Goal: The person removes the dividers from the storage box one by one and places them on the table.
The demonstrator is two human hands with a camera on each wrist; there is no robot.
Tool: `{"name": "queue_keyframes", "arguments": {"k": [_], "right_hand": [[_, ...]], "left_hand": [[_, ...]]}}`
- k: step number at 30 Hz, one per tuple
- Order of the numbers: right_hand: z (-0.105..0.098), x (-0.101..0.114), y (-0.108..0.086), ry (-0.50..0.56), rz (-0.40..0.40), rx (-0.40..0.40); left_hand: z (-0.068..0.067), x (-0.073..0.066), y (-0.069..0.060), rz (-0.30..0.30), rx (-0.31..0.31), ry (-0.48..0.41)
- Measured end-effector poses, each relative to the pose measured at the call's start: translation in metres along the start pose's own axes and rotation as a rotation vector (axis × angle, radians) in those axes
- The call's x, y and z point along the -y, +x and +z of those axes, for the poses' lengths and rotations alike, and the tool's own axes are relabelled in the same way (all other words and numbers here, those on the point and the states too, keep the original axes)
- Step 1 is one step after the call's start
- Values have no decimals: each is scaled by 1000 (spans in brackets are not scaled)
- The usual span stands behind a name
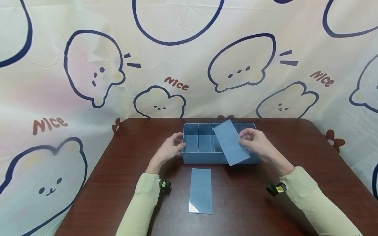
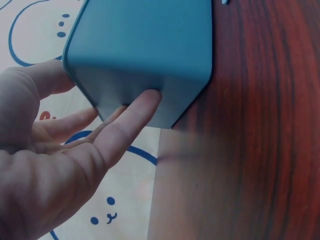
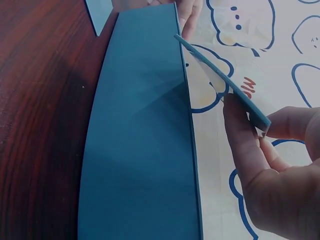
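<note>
A blue box (image 1: 206, 158) with several compartments stands on the table. The right hand (image 1: 257, 144) pinches a flat blue panel (image 1: 231, 142) by its right edge, tilted above the box's right half; in the right wrist view the panel (image 3: 225, 77) appears nearly edge-on between thumb and fingers of the hand (image 3: 280, 175). At the box's left end is the left hand (image 1: 168, 150). Its fingertips touch the end wall in the left wrist view, where the hand (image 2: 65, 145) has its fingers spread against the box (image 2: 140, 40).
A second blue panel (image 1: 200, 193) lies flat on the brown table (image 1: 248, 203), in front of the box. Behind the table hangs a pale cloth (image 1: 195, 62) printed with cartoon figures. Each forearm wears a dark wrist device below the hand.
</note>
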State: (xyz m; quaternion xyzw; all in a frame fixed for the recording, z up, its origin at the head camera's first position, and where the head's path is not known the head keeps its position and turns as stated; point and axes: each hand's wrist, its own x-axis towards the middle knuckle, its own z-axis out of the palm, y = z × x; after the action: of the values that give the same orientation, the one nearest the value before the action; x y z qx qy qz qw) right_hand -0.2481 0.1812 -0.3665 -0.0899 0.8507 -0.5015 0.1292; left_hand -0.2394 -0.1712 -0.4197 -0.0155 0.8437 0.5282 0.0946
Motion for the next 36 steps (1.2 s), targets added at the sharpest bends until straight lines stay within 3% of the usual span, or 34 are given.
{"name": "queue_keyframes", "arguments": {"k": [12, 29, 36], "right_hand": [[4, -7, -4, 36, -14, 14], [10, -15, -16, 153, -30, 97], [15, -19, -22, 120, -29, 109]], "left_hand": [[0, 0, 1, 4, 6, -12], [-1, 1, -2, 28, 24, -28], [-1, 1, -3, 31, 21, -23]]}}
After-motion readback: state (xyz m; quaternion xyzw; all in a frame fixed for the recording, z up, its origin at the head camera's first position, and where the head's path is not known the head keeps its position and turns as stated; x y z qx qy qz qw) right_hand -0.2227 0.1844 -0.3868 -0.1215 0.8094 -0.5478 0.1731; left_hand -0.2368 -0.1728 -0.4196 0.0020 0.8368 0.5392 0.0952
